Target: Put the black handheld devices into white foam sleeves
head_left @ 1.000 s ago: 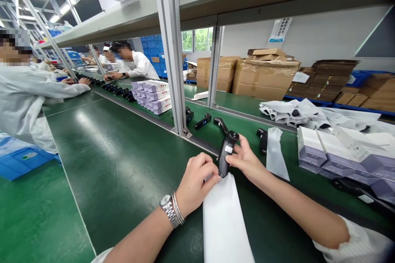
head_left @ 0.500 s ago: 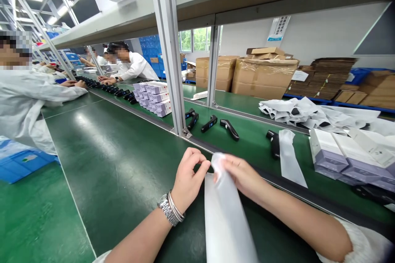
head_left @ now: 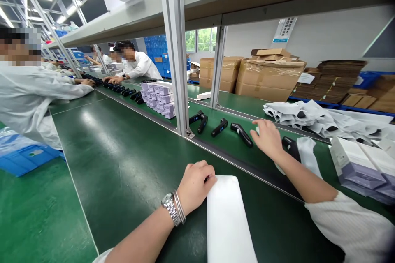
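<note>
Hands are apart: the left hand (head_left: 196,187) is curled closed on the top edge of a white foam pouch (head_left: 230,222), which lies flat and seems empty on the green bench (head_left: 123,160). The right hand (head_left: 268,139) hangs open just beside a black handheld device (head_left: 241,134), one of a bare row on the far strip. A second black device (head_left: 289,147) lies against another white pouch (head_left: 308,156). Further right, lilac-and-white boxes (head_left: 359,168) stand stacked. The row's devices are unpouched; whether any are finished cannot be told.
</note>
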`<state>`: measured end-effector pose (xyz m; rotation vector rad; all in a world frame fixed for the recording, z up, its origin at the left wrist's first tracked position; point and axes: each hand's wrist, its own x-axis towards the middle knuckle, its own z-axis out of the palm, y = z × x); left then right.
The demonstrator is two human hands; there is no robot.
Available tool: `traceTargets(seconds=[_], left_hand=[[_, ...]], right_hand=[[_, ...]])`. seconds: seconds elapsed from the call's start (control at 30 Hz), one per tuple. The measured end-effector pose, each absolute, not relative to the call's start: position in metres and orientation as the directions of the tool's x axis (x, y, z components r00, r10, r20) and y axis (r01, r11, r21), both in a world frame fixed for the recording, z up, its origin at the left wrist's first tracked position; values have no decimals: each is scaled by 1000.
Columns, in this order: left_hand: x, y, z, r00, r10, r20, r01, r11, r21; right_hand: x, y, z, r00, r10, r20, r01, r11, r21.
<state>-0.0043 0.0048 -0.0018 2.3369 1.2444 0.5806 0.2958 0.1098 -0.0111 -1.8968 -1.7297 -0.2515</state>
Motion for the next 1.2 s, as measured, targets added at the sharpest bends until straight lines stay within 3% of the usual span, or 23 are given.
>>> traceTargets(seconds=[0.13,0.23,0.43,0.5,0.57,0.63,0.7,1.03,1.2], left_hand=[[-4,5,-3,530,824,202,666,-551,502],[-6,7,-4,528,820,218,658,-558,506],[-3,6,-3,525,811,257,597,-566,569],[-2,5,-1,522,810,266,582,-566,584],[-1,5,0,520,811,268,583,-567,583],[-1,4,0,519,809,276,585,-572,576],[-1,3,1,519,804,291,578,-581,573],[0,0,3,511,782,357,508,-610,609],[1,-2,3,479,774,415,460,-623,632]], right_hand=[[273,125,-30,136,942,308,904,10,-428],[270,136,-41,196,941,275,846,-21,-533],[274,130,-43,285,946,157,570,-36,-821],[263,113,-37,260,957,127,413,9,-911],[247,90,-28,196,976,92,138,66,-988],[230,67,-18,114,991,64,-146,80,-986],[216,48,-9,63,997,50,-263,65,-963],[188,18,-16,-166,985,54,-215,17,-976],[185,15,-22,-216,975,57,-60,44,-997]])
